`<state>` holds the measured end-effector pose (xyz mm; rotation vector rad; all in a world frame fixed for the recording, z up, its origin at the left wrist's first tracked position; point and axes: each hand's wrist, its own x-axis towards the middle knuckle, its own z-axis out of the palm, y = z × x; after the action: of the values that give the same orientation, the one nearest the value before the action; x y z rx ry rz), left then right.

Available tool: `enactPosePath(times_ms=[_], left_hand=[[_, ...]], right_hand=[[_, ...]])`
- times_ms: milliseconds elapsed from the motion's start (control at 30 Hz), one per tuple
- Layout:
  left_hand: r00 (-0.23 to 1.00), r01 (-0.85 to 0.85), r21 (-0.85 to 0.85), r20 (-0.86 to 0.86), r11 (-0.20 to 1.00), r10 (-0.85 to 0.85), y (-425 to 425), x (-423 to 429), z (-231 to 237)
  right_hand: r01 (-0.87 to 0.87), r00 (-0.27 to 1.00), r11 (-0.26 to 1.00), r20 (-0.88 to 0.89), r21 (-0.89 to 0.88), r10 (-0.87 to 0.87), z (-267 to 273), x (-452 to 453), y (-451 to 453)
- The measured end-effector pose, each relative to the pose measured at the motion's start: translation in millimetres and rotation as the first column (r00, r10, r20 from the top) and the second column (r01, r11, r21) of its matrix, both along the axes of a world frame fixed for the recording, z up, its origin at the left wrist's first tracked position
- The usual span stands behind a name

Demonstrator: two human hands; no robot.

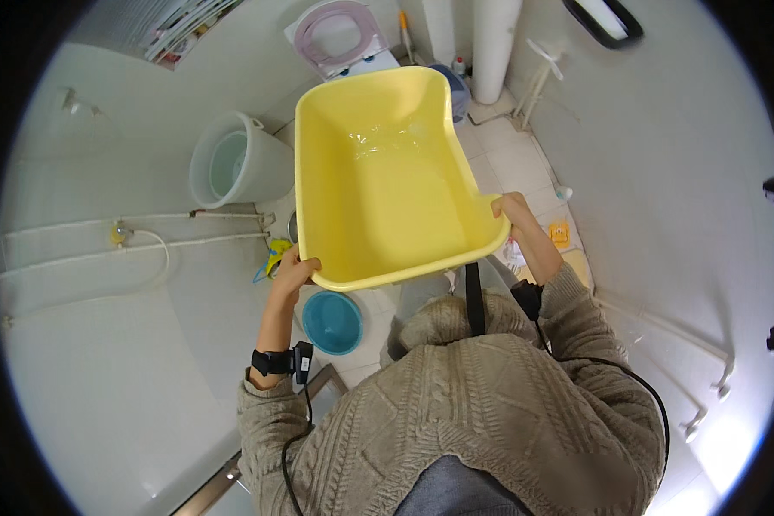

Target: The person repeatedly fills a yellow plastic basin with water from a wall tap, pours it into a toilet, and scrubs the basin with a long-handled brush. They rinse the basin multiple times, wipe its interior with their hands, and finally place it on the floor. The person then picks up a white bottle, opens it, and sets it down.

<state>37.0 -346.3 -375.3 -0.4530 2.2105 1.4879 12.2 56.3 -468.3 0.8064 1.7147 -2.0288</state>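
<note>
A large yellow plastic tub (400, 200) is held up in front of me, its inside facing the camera. Wet, shiny patches show near the far end of its bottom. My left hand (293, 267) grips the near left corner of the rim, thumb on the inside. At the near right corner, where the rim flares outward, my right hand (516, 213) holds on. Below the tub's near left corner, a round blue basin (333, 322) stands on the tiled floor.
A white bucket (271, 168) with water stands left of the tub. Beyond are a toilet (335, 32) with a pink seat, a bluish bin (456, 97) and a white pipe (495, 51). Wall pipes (168, 245) run along the left. An orange floor item (558, 235) lies right.
</note>
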Motion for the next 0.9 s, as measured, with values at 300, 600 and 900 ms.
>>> enactPosePath(times_ms=[300,600,900], left_hand=[[0.986,-0.138,-0.079,0.085,0.987,0.145,-26,-162,22],[0.949,-0.101,-0.258,0.266,0.961,0.171,-41,-326,18],[0.918,0.031,-0.428,0.369,0.903,0.144,-4,-457,22]], right_hand=[[-0.304,0.949,0.950,0.063,-0.074,0.309,-24,-214,-32],[-0.494,0.804,0.847,0.268,-0.197,0.531,-81,-333,-68],[-0.618,0.550,0.645,0.339,-0.450,0.763,-143,-422,-71]])
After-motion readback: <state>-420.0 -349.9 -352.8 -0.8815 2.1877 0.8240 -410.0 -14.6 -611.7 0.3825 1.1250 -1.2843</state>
